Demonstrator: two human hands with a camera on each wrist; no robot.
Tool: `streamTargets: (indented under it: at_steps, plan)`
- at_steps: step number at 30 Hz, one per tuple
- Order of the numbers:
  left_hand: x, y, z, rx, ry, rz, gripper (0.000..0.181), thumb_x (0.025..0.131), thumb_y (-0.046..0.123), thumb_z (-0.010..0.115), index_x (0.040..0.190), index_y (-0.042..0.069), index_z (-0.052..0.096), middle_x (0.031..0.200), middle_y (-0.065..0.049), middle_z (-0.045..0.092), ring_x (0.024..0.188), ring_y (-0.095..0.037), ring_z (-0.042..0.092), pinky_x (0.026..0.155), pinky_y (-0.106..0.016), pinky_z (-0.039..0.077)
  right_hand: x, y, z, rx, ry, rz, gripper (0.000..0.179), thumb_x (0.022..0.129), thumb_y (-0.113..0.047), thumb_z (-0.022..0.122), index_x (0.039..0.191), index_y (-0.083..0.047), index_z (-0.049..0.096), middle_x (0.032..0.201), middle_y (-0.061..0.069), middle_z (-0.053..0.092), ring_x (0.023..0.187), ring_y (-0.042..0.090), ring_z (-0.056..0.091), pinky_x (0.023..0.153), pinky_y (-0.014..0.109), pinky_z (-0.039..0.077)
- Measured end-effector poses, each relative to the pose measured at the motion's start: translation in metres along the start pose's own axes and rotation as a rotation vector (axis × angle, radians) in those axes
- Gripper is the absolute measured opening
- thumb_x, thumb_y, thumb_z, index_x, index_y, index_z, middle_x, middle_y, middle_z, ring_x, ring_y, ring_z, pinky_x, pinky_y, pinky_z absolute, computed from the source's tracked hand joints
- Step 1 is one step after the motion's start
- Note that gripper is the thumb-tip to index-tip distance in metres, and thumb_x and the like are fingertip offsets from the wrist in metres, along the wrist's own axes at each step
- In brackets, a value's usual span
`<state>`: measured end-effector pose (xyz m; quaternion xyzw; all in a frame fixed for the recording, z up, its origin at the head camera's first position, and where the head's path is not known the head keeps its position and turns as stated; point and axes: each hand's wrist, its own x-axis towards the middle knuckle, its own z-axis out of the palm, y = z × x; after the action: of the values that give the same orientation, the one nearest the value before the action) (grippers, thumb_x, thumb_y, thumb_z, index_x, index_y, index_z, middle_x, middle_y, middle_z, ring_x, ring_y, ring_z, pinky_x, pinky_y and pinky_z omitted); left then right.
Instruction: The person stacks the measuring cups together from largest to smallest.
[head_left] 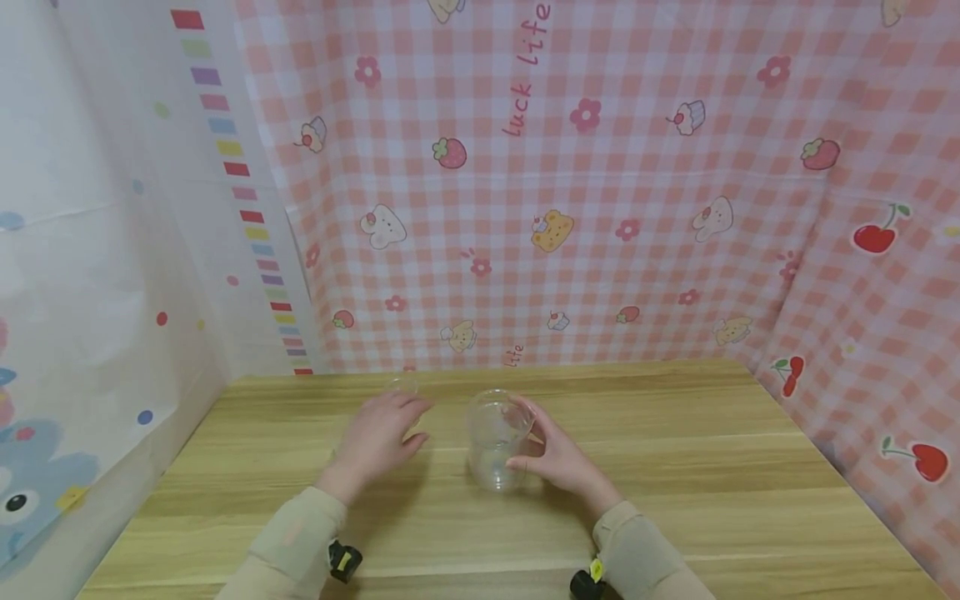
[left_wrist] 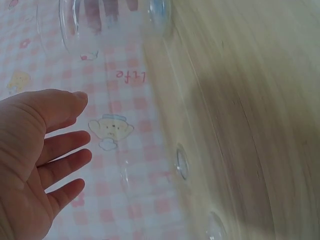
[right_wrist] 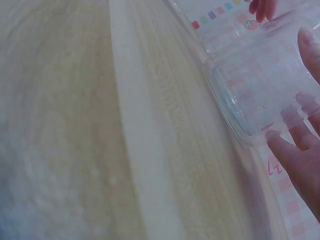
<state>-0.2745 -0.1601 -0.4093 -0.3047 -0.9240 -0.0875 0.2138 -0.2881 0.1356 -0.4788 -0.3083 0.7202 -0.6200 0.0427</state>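
Just right of the middle of the table, my right hand (head_left: pixel 558 458) grips a clear plastic cup (head_left: pixel 491 454) from its right side, thumb in front and fingers behind. The cup stands upright, and the fingertips show through its wall (right_wrist: pixel 265 85) in the right wrist view. My left hand (head_left: pixel 378 437) is raised to the left of this cup, apart from it, its fingers loosely bent and holding nothing. Behind the left hand, a clear rim (head_left: pixel 402 383) shows, mostly hidden by the hand. Two clear round bases, one nearer (left_wrist: pixel 215 227) and one farther (left_wrist: pixel 181 162), appear in the left wrist view.
The wood-grain table (head_left: pixel 712 467) reaches back to a pink checked cloth (head_left: pixel 637 275) hanging behind it. A white patterned cloth (head_left: pixel 112 275) hangs along the left side, and more checked cloth with cherries (head_left: pixel 892 333) is on the right.
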Motion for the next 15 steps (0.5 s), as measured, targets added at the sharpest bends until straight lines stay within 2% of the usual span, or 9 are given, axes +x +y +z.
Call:
streamTargets:
  at_steps: [5,15]
  plan:
    - [-0.003,-0.007,0.000,0.015,0.008,-0.008,0.044,0.079,0.021,0.084,0.117,0.004,0.070,0.115,-0.013,0.069,0.108,-0.032,0.063,0.097,-0.051,0.048,0.000,-0.001,0.000,0.000,0.002,0.007,0.091,0.081,0.000,0.079,0.155,-0.006,0.025,0.154,0.022,0.035,0.142,0.037,0.031,0.109,0.042,0.038]
    - [-0.004,-0.018,0.000,0.037,0.005,-0.068,0.046,0.078,0.021,0.084,0.118,0.004,0.068,0.113,-0.014,0.069,0.106,-0.034,0.064,0.092,-0.053,0.049,0.000,0.000,-0.001,0.002,-0.004,0.001,0.091,0.082,-0.002,0.079,0.155,-0.007,0.025,0.155,0.021,0.033,0.143,0.037,0.030,0.109,0.043,0.038]
